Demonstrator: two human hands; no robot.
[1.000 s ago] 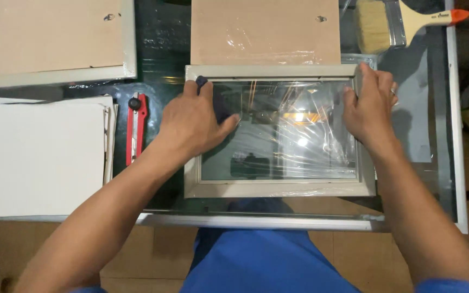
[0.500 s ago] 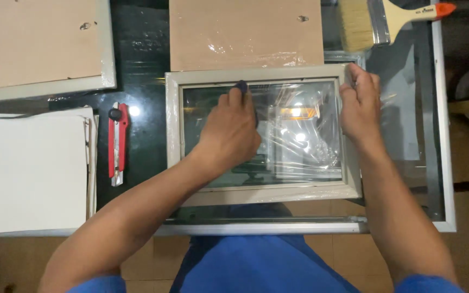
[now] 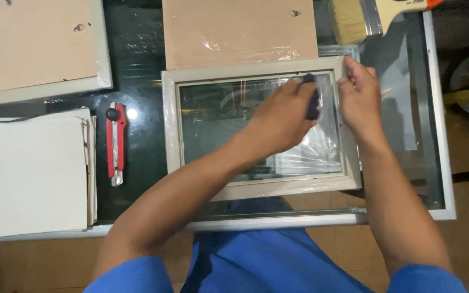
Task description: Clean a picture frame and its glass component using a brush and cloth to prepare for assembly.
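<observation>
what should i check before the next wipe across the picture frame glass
1. Left hand on the glass with the dark cloth: ok.
2. Right hand steadying the picture frame at its right edge: ok.
3. Frame lying flat on the table: ok.
4. Red utility knife apart from both hands: ok.
5. Knife blade retracted: cannot tell.
6. Glass free of plastic wrap: not ok, wrinkled film shows at the lower right.
</observation>
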